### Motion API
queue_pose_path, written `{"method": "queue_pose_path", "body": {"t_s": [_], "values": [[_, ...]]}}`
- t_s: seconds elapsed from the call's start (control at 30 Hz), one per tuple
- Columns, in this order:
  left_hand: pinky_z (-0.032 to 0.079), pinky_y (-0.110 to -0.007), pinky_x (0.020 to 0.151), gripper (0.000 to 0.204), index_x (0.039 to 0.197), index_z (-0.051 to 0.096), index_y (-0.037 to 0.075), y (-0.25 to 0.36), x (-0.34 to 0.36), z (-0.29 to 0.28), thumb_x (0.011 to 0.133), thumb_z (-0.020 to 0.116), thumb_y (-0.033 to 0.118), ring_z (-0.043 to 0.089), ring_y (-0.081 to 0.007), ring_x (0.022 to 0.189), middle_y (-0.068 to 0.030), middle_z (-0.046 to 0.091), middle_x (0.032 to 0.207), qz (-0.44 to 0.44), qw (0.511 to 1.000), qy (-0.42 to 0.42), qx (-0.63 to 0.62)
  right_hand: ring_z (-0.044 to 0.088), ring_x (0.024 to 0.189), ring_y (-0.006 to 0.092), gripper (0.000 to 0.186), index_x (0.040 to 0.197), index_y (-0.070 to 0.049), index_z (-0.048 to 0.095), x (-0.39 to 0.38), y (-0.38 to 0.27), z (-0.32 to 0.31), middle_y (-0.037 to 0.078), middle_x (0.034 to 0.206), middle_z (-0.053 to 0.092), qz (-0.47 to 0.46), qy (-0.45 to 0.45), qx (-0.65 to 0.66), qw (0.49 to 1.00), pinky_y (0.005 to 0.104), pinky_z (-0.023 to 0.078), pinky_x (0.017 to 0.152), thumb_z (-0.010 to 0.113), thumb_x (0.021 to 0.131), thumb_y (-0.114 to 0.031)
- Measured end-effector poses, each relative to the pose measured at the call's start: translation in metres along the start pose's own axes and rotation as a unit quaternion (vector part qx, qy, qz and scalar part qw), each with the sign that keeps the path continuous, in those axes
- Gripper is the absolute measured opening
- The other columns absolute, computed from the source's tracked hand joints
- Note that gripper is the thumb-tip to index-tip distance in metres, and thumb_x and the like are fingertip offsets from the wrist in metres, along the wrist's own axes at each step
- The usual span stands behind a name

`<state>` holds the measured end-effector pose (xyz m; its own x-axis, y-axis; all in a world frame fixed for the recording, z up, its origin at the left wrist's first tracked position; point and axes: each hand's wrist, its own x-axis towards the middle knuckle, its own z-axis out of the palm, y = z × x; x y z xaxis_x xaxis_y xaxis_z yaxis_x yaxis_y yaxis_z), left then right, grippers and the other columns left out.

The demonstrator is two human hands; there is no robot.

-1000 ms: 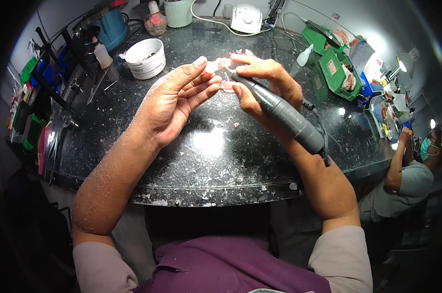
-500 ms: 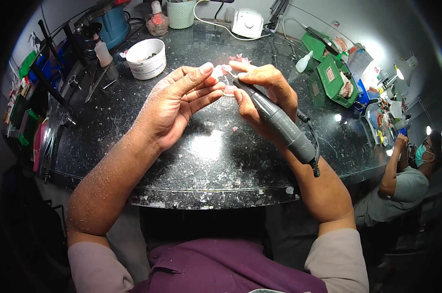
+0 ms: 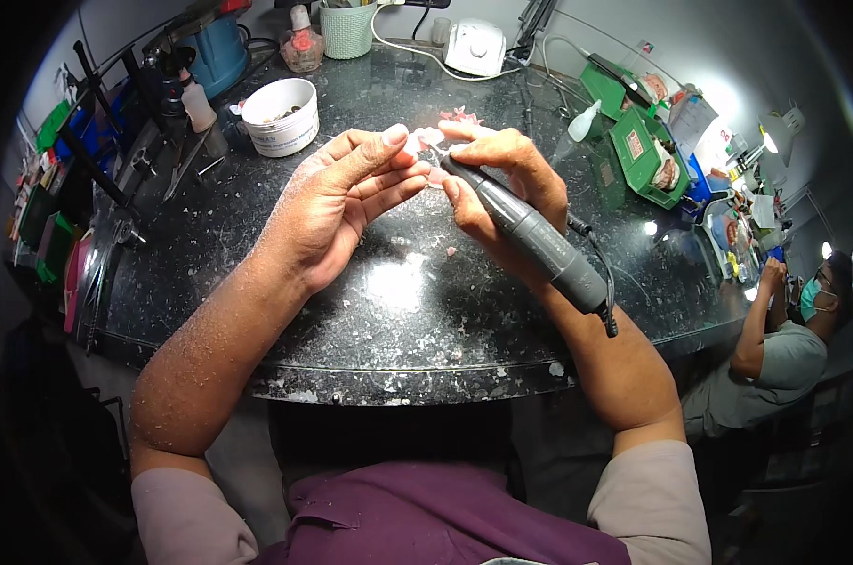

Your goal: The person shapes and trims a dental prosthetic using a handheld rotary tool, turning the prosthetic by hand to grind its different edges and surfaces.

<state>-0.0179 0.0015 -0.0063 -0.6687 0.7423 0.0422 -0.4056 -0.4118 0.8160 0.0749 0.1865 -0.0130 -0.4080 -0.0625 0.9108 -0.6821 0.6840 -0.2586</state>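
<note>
My left hand (image 3: 325,193) pinches a small pink and whitish piece (image 3: 425,139) between thumb and fingertips; it looks like part of a denture, though the fingers cover much of it. In my right hand (image 3: 521,169) is a dark grey rotary handpiece (image 3: 541,243), gripped like a pen. Its tip points at the pink piece, close to the left fingertips; whether they touch I cannot tell. A cord hangs from the handpiece's back end. Just under the fingertips a pinkish object (image 3: 438,176) shows in part. Behind the hands lie jagged pink scraps (image 3: 460,116).
A white tub (image 3: 283,121) stands left of my hands on the dusty black table (image 3: 389,353). Farther back are a pink-stained bottle (image 3: 302,45), a pale basket (image 3: 347,30) and a white control box (image 3: 475,49). Green trays (image 3: 645,155) hold dental models. A masked person (image 3: 775,363) sits at right.
My right hand and the handpiece have shifted slightly to the left, nearer the left fingertips. My left hand stays almost still with the pink piece.
</note>
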Motion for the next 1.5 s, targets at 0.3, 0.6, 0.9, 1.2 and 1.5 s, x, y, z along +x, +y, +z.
{"method": "queue_pose_path", "body": {"t_s": [0.3,0.6,0.9,1.2,1.5], "values": [[0.058,-0.031,0.094,0.033,0.116,0.058,-0.003,0.0012,0.0008,-0.001,0.097,0.064,0.023,0.066,-0.0233,0.104,-0.0152,0.061,0.109,-0.017,0.999,-0.005,-0.035,0.07,0.097,0.0263,0.031,0.098,-0.003,0.064,0.0026,-0.0019,-0.0019,0.014,0.098,0.069,-0.022,-0.012,-0.024,0.999,0.0352,0.054,0.087,0.079,0.071,0.0],[0.058,-0.032,0.093,0.034,0.117,0.059,-0.002,0.0007,0.0017,-0.0029,0.096,0.066,0.024,0.066,-0.0221,0.103,-0.0136,0.062,0.106,-0.02,0.999,0.001,-0.047,0.069,0.098,0.0284,0.032,0.097,-0.001,0.063,0.001,-0.0025,-0.0017,0.016,0.101,0.068,-0.01,-0.016,-0.006,1.0,0.039,0.052,0.092,0.076,0.069,0.0],[0.056,-0.033,0.096,0.031,0.114,0.059,-0.001,-0.0001,0.0008,-0.0022,0.096,0.066,0.024,0.065,-0.0222,0.105,-0.0133,0.061,0.108,-0.011,1.0,-0.009,-0.021,0.069,0.097,0.0279,0.029,0.096,-0.002,0.062,0.0022,-0.0036,-0.0048,0.016,0.103,0.069,-0.013,-0.04,-0.026,0.999,0.0411,0.048,0.098,0.074,0.069,-0.002],[0.056,-0.033,0.097,0.031,0.114,0.059,-0.001,-0.0008,-0.0002,-0.0015,0.096,0.066,0.023,0.066,-0.0226,0.105,-0.0131,0.061,0.108,0.003,1.0,-0.021,0.0,0.069,0.092,0.0261,0.028,0.097,-0.002,0.061,0.0012,-0.0027,-0.0045,0.017,0.105,0.069,0.012,-0.026,-0.003,1.0,0.0418,0.047,0.099,0.073,0.071,-0.003],[0.055,-0.034,0.098,0.029,0.112,0.06,-0.001,0.0007,0.0004,-0.0021,0.095,0.067,0.022,0.066,-0.0233,0.105,-0.0131,0.062,0.108,-0.004,1.0,-0.015,-0.017,0.071,0.094,0.0258,0.029,0.099,-0.002,0.061,0.0024,-0.001,-0.0051,0.017,0.103,0.069,0.003,0.001,-0.014,1.0,0.0432,0.049,0.099,0.073,0.073,-0.003]]}}
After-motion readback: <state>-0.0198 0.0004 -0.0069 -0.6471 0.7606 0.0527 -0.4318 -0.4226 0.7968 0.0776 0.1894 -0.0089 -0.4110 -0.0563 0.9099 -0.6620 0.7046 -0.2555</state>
